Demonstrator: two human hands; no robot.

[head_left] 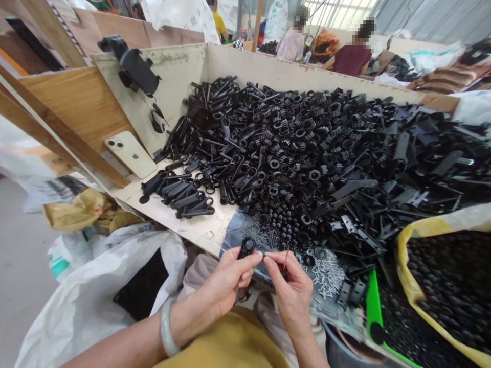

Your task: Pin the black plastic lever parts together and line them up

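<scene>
My left hand (232, 276) is closed around a black plastic part with a ring-shaped end (247, 247), which sticks up past the fingers. Close beside it, my right hand (291, 286) is pinched, its fingertips almost meeting my left thumb; whatever small piece sits between them is too small to name. A thin brownish rod (286, 259) shows at the right fingers. Just beyond the hands lie small black balls (282, 227) and a heap of silver screws (328, 273). Several finished-looking black handle-like parts (184, 194) lie in a row to the left.
A large pile of black plastic parts (291, 138) fills the walled wooden bin (245, 61). A phone (130, 153) leans at left. At right stand a yellow-rimmed sack (406, 255) and a green strip (373, 301). A white sack (95, 301) hangs lower left. People sit behind.
</scene>
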